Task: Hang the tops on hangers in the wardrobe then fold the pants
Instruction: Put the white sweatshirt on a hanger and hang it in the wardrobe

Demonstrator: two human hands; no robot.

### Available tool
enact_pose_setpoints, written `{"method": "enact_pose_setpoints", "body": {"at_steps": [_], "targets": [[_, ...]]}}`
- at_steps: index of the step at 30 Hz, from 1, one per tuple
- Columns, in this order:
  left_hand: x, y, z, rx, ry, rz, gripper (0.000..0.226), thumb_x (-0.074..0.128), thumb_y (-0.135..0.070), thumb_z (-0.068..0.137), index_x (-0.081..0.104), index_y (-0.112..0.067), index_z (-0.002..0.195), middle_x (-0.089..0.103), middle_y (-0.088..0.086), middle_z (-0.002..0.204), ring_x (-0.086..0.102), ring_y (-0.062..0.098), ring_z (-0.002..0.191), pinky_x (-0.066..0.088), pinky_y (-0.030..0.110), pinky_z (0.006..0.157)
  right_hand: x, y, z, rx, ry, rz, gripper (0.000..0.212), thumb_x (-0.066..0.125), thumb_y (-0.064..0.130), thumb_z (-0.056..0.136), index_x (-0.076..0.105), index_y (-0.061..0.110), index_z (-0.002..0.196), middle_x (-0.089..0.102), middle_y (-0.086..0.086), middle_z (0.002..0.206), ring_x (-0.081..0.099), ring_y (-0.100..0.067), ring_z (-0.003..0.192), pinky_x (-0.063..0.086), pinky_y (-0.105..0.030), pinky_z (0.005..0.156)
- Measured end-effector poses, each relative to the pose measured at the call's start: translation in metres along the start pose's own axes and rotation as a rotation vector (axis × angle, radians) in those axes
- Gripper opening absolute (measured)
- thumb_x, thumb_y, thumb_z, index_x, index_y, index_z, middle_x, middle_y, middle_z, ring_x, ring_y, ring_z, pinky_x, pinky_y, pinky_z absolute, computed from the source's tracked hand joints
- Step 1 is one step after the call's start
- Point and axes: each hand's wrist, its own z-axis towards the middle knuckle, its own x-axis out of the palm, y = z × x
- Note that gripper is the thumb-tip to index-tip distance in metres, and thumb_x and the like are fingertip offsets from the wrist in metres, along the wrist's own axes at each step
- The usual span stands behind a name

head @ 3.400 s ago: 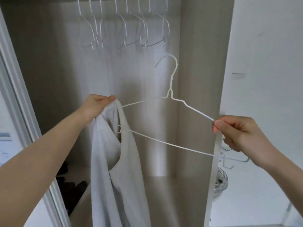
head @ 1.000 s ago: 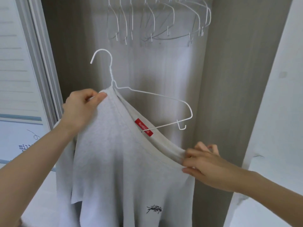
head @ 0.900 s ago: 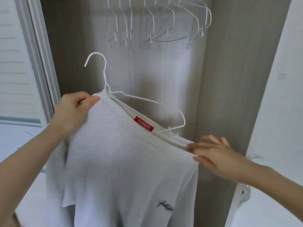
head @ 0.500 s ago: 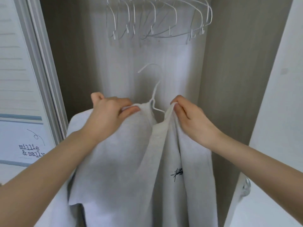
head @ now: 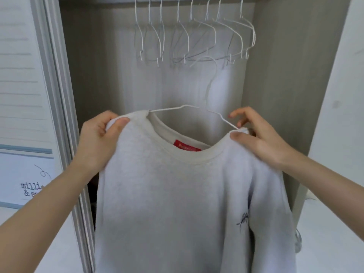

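Hands have spread apart since 0.5 s ago; sweatshirt [head: 177, 194] now opened flat on hanger [head: 208, 107].
Left hand [head: 98, 138] & right hand [head: 256, 140] each pinch a shoulder by the collar, in front of wardrobe [head: 285, 85], under empty hangers [head: 195, 36].

A pale grey sweatshirt [head: 177, 203] with a red neck label is hanging on a white wire hanger [head: 199, 110] threaded through its collar. The hanger's hook is pointing up inside the wardrobe [head: 275, 75], below the empty hangers [head: 197, 36].

Both hands [head: 98, 138] apparently pinching.
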Motion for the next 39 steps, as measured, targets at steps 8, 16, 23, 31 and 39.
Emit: {"method": "enact_pose_setpoints", "body": {"at_steps": [8,16,23,31,39], "targets": [[-0.001,0.005,-0.003,-0.042,-0.142,-0.012,0.019,0.060,-0.033,0.094,0.062,-0.022,0.079,0.061,-0.013,0.073,0.052,-0.009,0.065,0.039,0.006,0.061,-0.004,-0.013,-0.020,0.092,0.054,-0.129,0.040,0.048,0.028,0.097,0.043,0.004,0.065,0.037,-0.002,0.058,0.035,-0.007,0.056,0.032,-0.031,0.060],[-0.010,0.006,-0.004,0.142,0.164,0.199,0.040,0.046,-0.049,0.091,0.057,-0.015,0.073,0.055,0.005,0.061,0.052,0.018,0.060,0.037,0.025,0.057,-0.011,0.011,-0.011,0.165,0.071,0.229,0.045,0.048,0.020,0.098,0.048,-0.018,0.076,0.046,-0.013,0.071,0.040,-0.022,0.068,0.031,-0.030,0.063],[-0.011,0.011,-0.001,0.028,0.252,0.084,0.029,0.056,-0.032,0.095,0.066,-0.012,0.075,0.062,0.007,0.070,0.054,0.018,0.070,0.037,0.015,0.059,-0.010,0.016,-0.001,0.242,0.111,0.322,0.041,0.055,0.026,0.093,0.056,-0.003,0.065,0.052,-0.011,0.059,0.049,-0.018,0.053,0.040,-0.021,0.052],[0.004,0.011,0.009,-0.111,0.394,0.150,0.031,0.055,-0.032,0.097,0.060,-0.024,0.127,0.061,-0.001,0.124,0.058,0.019,0.111,0.044,0.045,0.102,-0.029,0.025,-0.004,0.669,0.075,0.643,0.036,0.050,0.028,0.092,0.065,0.004,0.070,0.065,-0.016,0.077,0.063,-0.029,0.076,0.052,-0.033,0.076],[0.088,-0.053,-0.003,-0.053,0.737,-0.245,0.040,0.063,-0.016,0.094,0.055,-0.020,0.133,0.058,-0.004,0.134,0.057,0.015,0.121,0.043,0.015,0.097,-0.046,0.071,0.018,0.867,-0.014,0.463,0.023,0.037,0.016,0.092,0.056,0.009,0.081,0.057,-0.015,0.079,0.056,-0.028,0.071,0.047,-0.029,0.067]]}}
